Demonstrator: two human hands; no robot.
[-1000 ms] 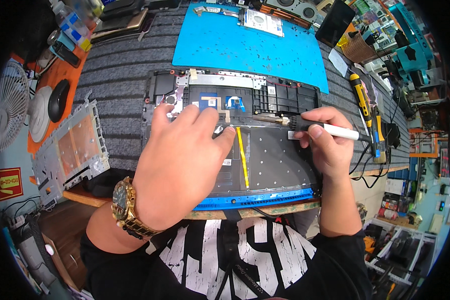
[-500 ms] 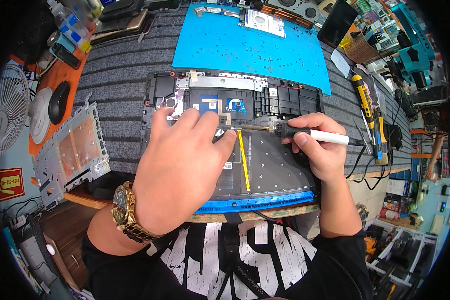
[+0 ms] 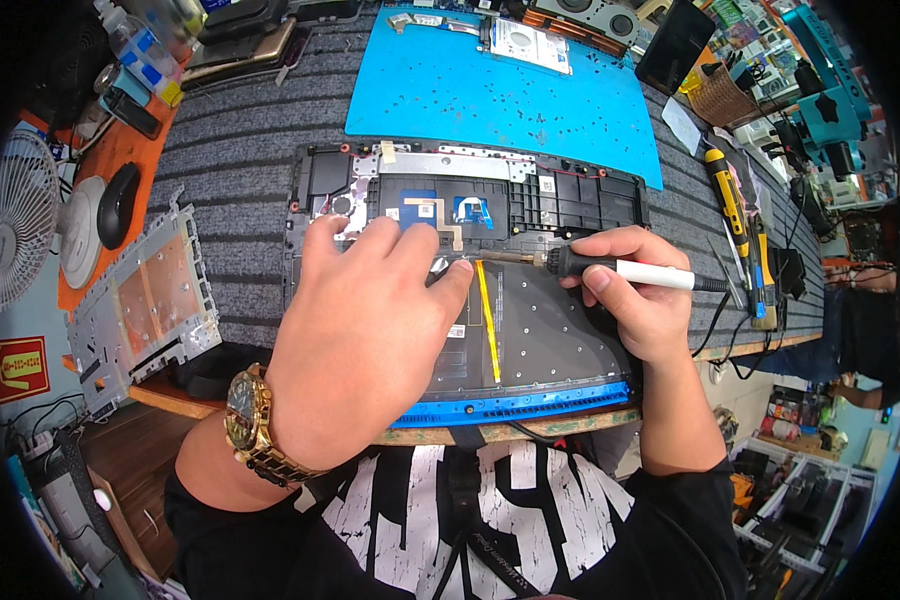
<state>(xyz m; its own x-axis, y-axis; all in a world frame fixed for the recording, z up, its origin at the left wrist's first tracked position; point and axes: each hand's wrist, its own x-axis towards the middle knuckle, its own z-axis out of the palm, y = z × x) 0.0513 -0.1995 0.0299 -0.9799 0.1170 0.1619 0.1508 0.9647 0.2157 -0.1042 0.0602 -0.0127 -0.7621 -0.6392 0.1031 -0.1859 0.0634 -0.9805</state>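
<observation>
Left of centre, the left hand (image 3: 365,320) has its thumb close to the tip of the soldering iron (image 3: 660,275); a slip there could burn it, if the iron is hot. At mid-frame, a stray tip could scorch the yellow ribbon (image 3: 487,330) on the black laptop casing (image 3: 560,320). The left hand lies palm down, fingers bent and slightly spread; whether they press anything is hidden, so I cannot tell. Right of centre, the right hand (image 3: 650,322) grips the iron's handle pen-like, shaft pointing left.

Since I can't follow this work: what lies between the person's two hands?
The head view shows the pen-shaped tool's metal shaft, a yellow strip and dark casing.
</observation>
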